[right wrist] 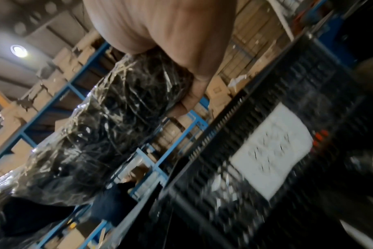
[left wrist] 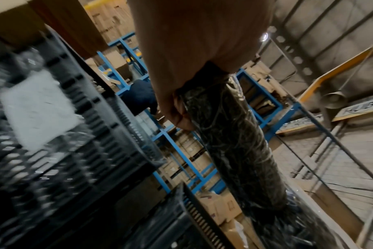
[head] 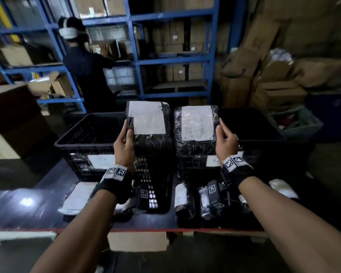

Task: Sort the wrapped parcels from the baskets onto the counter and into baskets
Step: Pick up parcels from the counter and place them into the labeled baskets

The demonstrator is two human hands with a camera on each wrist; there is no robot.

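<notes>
I hold two black film-wrapped parcels with white labels upright above the baskets. My left hand (head: 126, 137) grips the left parcel (head: 149, 123) by its left edge, thumb on the front; the left wrist view shows the same parcel (left wrist: 234, 143) edge-on under my palm. My right hand (head: 223, 137) grips the right parcel (head: 196, 127) by its right edge; it appears as a crinkled black bundle (right wrist: 109, 121) in the right wrist view. Two black slatted baskets stand on the counter, the left basket (head: 83, 134) and the right basket (head: 264, 133).
Several wrapped parcels lie on the dark counter (head: 18, 209) near its front edge, among them a white-labelled one (head: 77, 196) and small rolls (head: 183, 200). Another person (head: 85, 64) works at blue shelving (head: 173, 62) behind. Cardboard boxes (head: 274, 75) are stacked at right.
</notes>
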